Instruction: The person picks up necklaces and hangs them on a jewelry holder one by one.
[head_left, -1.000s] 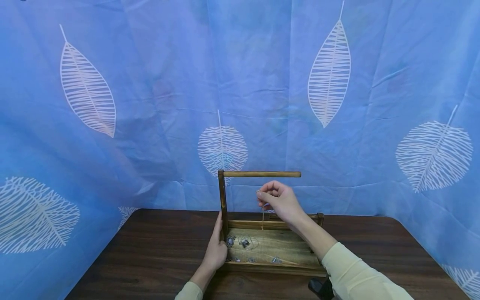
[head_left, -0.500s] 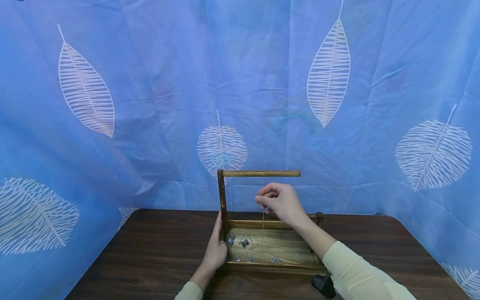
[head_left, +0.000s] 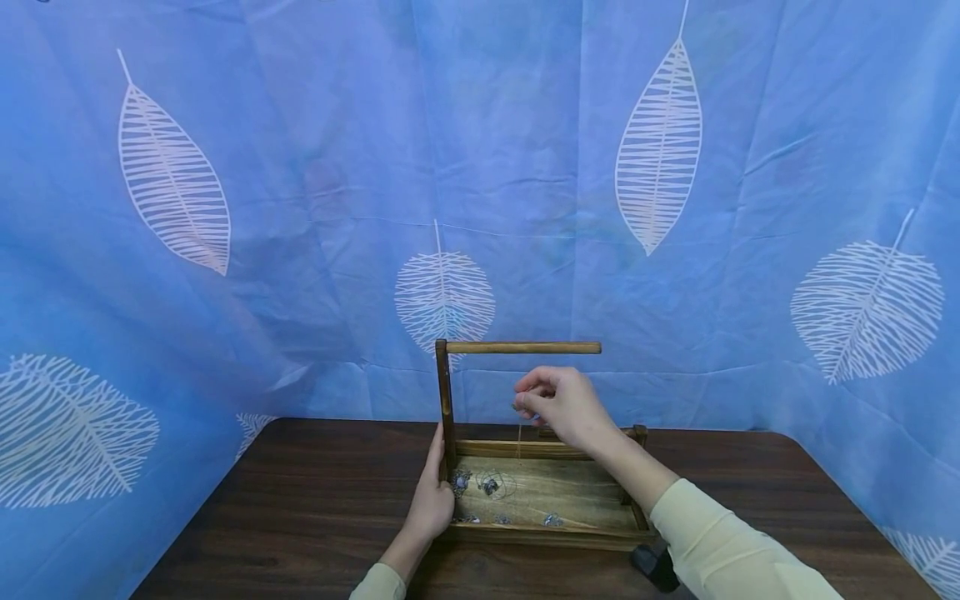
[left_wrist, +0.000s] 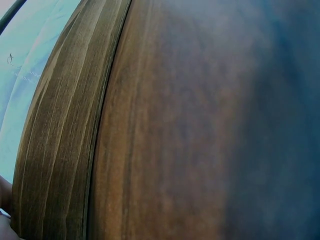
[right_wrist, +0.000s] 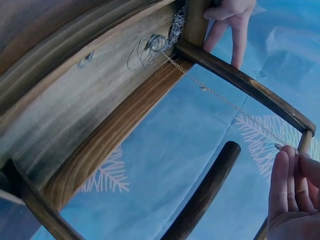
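My right hand (head_left: 566, 408) pinches a thin necklace chain (head_left: 519, 442) by its upper end. The strand hangs in front of the wooden jewelry stand's back rail, under the top bar (head_left: 525, 347). In the right wrist view the chain (right_wrist: 220, 95) runs straight from the fingertips and has small beads along it. My left hand (head_left: 431, 504) rests at the left end of the stand's tray (head_left: 570, 492), with straight fingers along the outside and the thumb at the edge. Tangled silver jewelry (head_left: 490, 485) lies in the tray's left part.
Small silver pieces (head_left: 552, 520) lie along the tray's front edge. The left post (head_left: 446, 408) rises to the top bar; a shorter post (head_left: 640, 437) stands at the right. A black object (head_left: 655, 568) sits under the right forearm. Beneath is a dark wooden table (head_left: 300, 492).
My right hand has come down slightly. The hanging chain first lowers a little, then shifts left. The left hand and the stand stay in place.
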